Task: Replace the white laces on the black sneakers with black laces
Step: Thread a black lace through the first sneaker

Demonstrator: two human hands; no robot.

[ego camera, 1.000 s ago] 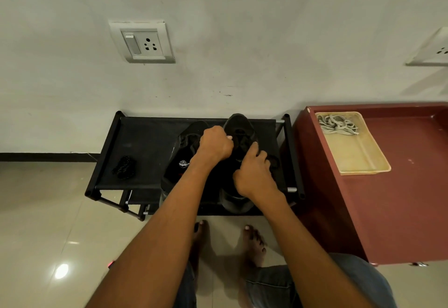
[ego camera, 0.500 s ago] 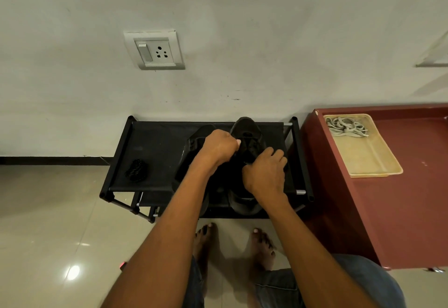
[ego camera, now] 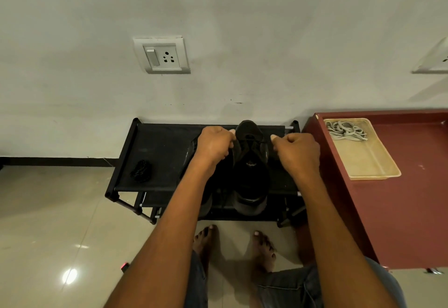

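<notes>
Two black sneakers stand side by side on a black shoe rack (ego camera: 157, 152). The right sneaker (ego camera: 251, 169) shows in full, toe toward the wall, with a black lace (ego camera: 252, 139) stretched across its eyelets. My left hand (ego camera: 214, 146) and my right hand (ego camera: 297, 151) are fisted on either side of it, each pinching one end of that lace and holding it taut. The left sneaker (ego camera: 190, 155) is mostly hidden under my left hand and forearm. White laces (ego camera: 345, 130) lie bundled in a beige tray (ego camera: 373, 169).
A coiled black lace (ego camera: 141, 170) lies on the rack's left part. The tray sits on a dark red cabinet (ego camera: 407, 206) right of the rack. A wall with a socket (ego camera: 162, 55) is behind. My bare feet (ego camera: 232, 244) stand on the tiled floor.
My hands have moved apart from the middle of the right sneaker to its two sides, drawing the black lace tight. The camera view has shifted slightly.
</notes>
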